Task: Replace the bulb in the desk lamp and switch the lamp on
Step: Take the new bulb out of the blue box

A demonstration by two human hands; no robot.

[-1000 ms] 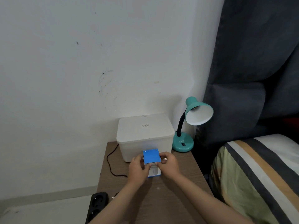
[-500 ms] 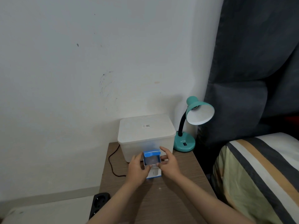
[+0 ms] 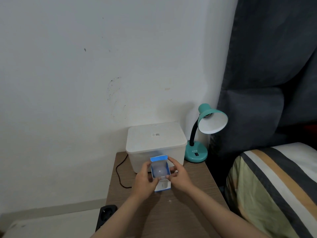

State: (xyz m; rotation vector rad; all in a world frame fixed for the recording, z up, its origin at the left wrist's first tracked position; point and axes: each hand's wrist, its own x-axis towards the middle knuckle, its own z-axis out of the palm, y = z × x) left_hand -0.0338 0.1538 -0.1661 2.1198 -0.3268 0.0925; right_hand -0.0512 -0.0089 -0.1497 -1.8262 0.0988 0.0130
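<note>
The bulb [image 3: 159,170] sits inside an opened blue-and-white carton [image 3: 162,185], and only its rounded white dome shows through the open top; its base is hidden by the carton walls. The top flap [image 3: 158,158] stands folded back on the far side of the carton. The print on the carton's front panel is too small to read. The left hand [image 3: 145,182] wraps the carton's left side, its grip curled round the carton wall; the fingertips are hidden behind the carton. The right hand [image 3: 177,176] holds the carton's right side, with the thumb pinching the near rim and the index finger raised toward the flap. The carton is held just above the wood-grain tabletop [image 3: 180,215]. Directly behind the carton stands a lidded white storage box [image 3: 156,145]; its contents cannot be seen. To the right of the carton and farther back stands the teal desk lamp [image 3: 205,133], with its shade tilted toward the camera; the socket inside the shade is too dark to make out. A black cable [image 3: 119,174] runs across the tabletop left of the carton. A black power strip [image 3: 105,215], cut off by the tabletop edge, lies on the floor lower left of the carton. A white wall [image 3: 85,83] rises behind the carton, a dark curtain [image 3: 274,66] hangs to its upper right, and a striped bed [image 3: 274,186] lies to its right.
</note>
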